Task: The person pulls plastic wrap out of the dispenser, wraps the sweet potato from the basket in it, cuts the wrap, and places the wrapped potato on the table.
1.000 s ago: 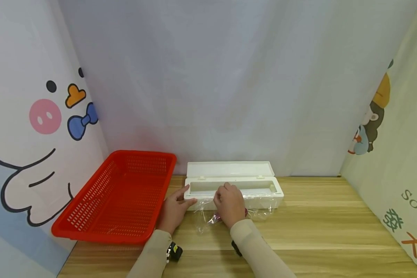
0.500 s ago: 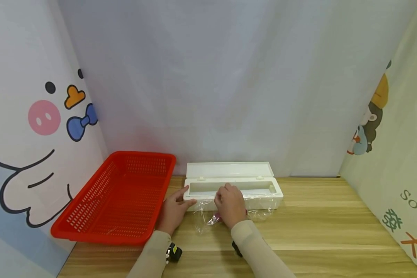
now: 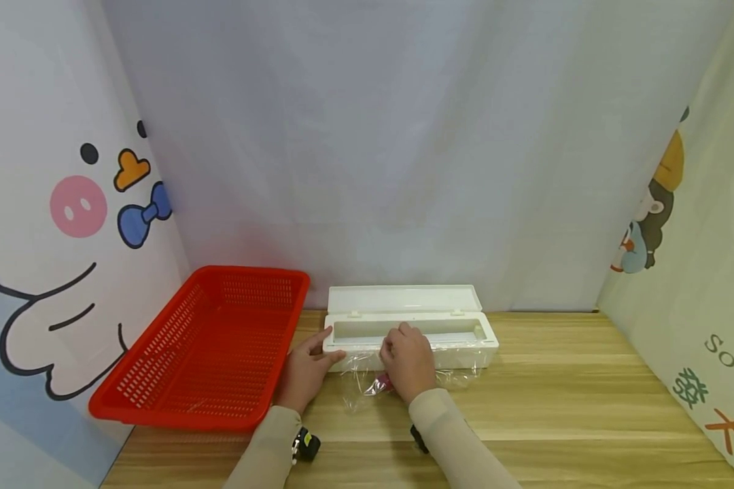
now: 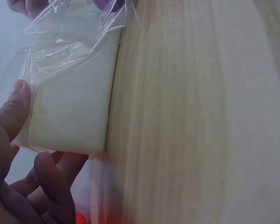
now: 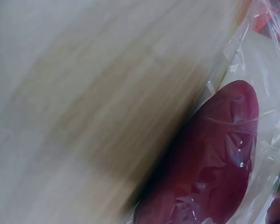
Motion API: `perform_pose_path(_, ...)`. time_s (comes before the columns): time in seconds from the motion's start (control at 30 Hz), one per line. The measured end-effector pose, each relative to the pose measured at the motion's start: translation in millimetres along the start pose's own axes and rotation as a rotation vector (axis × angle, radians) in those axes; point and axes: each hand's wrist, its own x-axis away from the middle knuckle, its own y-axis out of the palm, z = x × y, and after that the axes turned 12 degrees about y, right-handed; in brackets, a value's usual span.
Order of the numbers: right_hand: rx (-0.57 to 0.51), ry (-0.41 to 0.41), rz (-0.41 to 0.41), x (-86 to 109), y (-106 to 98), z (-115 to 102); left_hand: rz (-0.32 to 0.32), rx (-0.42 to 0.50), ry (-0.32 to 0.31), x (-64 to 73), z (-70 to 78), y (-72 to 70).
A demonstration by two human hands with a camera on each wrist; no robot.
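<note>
A long white cling film dispenser (image 3: 465, 358) lies on the table with its lid (image 3: 404, 297) raised at the back. Clear film (image 4: 77, 56) hangs over its front, around a smooth, long purple-red thing (image 5: 210, 154). My left hand (image 3: 306, 370) grips the dispenser's left end, thumb at the front and fingers at the end face. At the front edge of the opening, the curled fingertips of my right hand (image 3: 408, 363) pinch a small slide cutter, mostly hidden; a green bit shows beside them in the right wrist view. This hand partly covers the purple-red thing in the head view.
A red perforated basket (image 3: 198, 424) stands on the left, close beside my left forearm. Behind the dispenser hangs a pale curtain (image 3: 404, 149). Wood-grain table (image 3: 587, 394) stretches to the right, up to a printed side cloth.
My right hand has slid slightly to the right along the dispenser's front edge. The left hand keeps its grip on the left end, and the dispenser stays in place.
</note>
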Motion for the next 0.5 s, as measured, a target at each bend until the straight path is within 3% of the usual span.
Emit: perform_pose_path(0.5, 0.005, 0.022, 0.004, -0.1, 0.6, 4.6, -0.011, 0.003, -0.007, 0.6, 1.2, -1.4)
